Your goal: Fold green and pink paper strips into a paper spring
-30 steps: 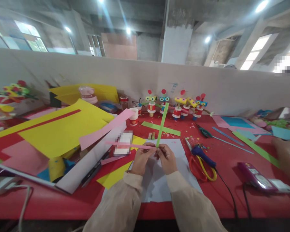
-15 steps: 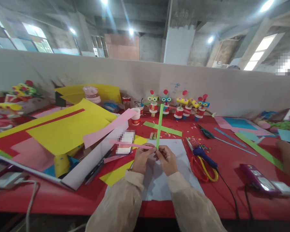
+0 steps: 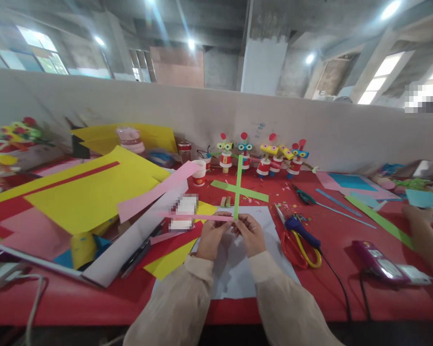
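My left hand (image 3: 213, 239) pinches the end of a pink paper strip (image 3: 198, 217), which stretches out to the left. Close beside it, my right hand (image 3: 250, 234) is closed on the lower end of a green paper strip (image 3: 238, 185) that stands upright. The two strips meet at a corner between my fingertips; whether they are joined there I cannot tell. Beneath both hands lies a white sheet of paper (image 3: 234, 283). Another green strip (image 3: 254, 193) lies flat on the table behind the upright one.
Red-handled scissors (image 3: 294, 250) and a blue-handled tool (image 3: 301, 229) with a cord lie to the right, near a purple device (image 3: 377, 262). Yellow sheets (image 3: 90, 192) pile up at left. Several paper-cup figures (image 3: 263, 166) stand behind. Another person's hand (image 3: 424, 223) is at far right.
The view has turned slightly to the right. The pink strip now lies more level against the green strip's lower end, with my fingers shifted a little. The other person's hand has moved slightly.
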`<state>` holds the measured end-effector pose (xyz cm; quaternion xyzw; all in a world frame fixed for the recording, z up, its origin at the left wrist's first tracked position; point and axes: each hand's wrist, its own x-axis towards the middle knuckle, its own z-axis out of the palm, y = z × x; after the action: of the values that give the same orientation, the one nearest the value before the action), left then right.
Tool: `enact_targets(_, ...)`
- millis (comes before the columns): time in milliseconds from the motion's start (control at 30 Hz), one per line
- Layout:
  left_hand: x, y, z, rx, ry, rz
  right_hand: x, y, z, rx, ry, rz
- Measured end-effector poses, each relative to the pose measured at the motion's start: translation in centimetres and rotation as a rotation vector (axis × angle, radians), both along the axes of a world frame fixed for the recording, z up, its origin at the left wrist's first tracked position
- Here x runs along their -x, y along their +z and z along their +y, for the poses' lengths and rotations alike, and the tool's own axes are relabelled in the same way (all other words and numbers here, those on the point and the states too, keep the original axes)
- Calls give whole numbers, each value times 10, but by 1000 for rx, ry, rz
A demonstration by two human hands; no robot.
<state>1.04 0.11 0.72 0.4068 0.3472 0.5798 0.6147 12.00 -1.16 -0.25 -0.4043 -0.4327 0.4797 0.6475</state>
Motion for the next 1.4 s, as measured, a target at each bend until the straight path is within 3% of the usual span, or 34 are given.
enact_targets(133, 1, 3, -1, -23, -4, 60, -1, 0, 2, 43, -8, 70)
enact_targets(333, 2, 2, -1, 81, -3, -5, 1, 2, 2, 53, -15, 43)
enact_targets(800, 7, -2, 2, 144, -75, -23, -1, -4, -2, 1, -22, -165)
enact_targets(1267, 8, -1, 2, 92, -151, -61, -2, -5, -4, -56, -29, -312)
enact_targets(1400, 4, -5, 3, 87, -84, -101, -1, -6, -5, -68, -18, -321)
